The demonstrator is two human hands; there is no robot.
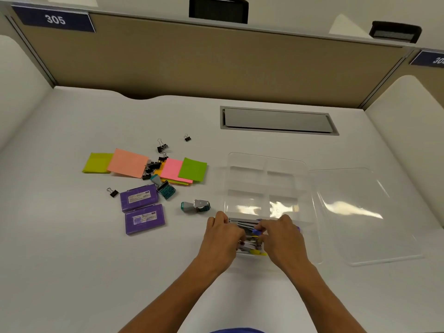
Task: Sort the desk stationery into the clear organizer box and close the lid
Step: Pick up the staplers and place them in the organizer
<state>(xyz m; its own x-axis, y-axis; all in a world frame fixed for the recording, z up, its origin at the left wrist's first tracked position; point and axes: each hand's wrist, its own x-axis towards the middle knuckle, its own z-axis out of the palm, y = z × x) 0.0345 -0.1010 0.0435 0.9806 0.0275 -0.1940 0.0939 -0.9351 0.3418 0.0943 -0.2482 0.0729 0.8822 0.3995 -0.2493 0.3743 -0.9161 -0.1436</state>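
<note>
A clear organizer box (265, 164) with several compartments sits open on the white desk, its clear lid (365, 212) lying flat to the right. My left hand (222, 239) and my right hand (281, 239) both grip a bundle of pens (249, 230) over the box's near compartment. Left of the box lie coloured sticky notes (128, 163), several black binder clips (162, 147), two purple cases (139, 197), two teal stamps (167, 189) and a teal-and-metal tool (195, 206).
A grey cable hatch (278, 121) is set into the desk behind the box. Beige partition panels (192, 61) wall the desk at the back, white ones at the sides. One binder clip (113, 192) lies apart at the left.
</note>
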